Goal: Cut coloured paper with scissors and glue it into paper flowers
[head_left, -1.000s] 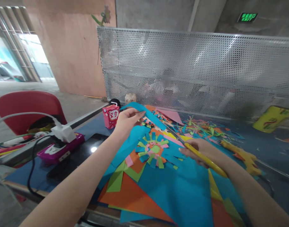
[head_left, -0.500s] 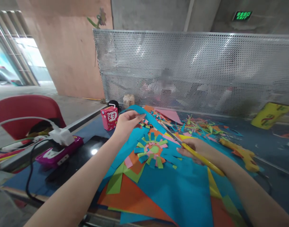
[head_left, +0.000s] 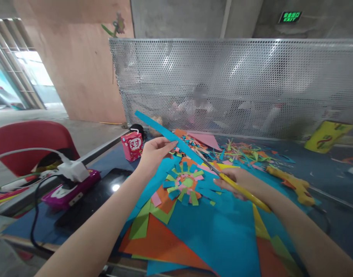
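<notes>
My left hand (head_left: pixel 156 154) pinches a long blue paper strip (head_left: pixel 153 124) between thumb and fingers. The strip slants from upper left down to the right. My right hand (head_left: pixel 236 182) is closed around yellow-handled scissors (head_left: pixel 245 193), whose blades meet the strip's lower right end. Whether the blades are open there I cannot tell. Below the hands, a round paper flower (head_left: pixel 188 182) with blue, green and pink petals lies on a large blue paper sheet (head_left: pixel 213 231). Orange paper (head_left: pixel 164 242) and green paper (head_left: pixel 140 223) stick out at the left.
Paper scraps (head_left: pixel 245 152) lie along the back by a perforated metal screen (head_left: pixel 234 77), with a person behind it. A yellow glue gun (head_left: pixel 293 184) is at right. At left are a pink drink carton (head_left: pixel 132 145), a black tablet (head_left: pixel 89 200) and a purple power strip (head_left: pixel 72 188).
The blue strip's far end has swung up and straightened out; before, it curved down behind my left hand. Both hands keep nearly the same place. The view has shifted slightly.
</notes>
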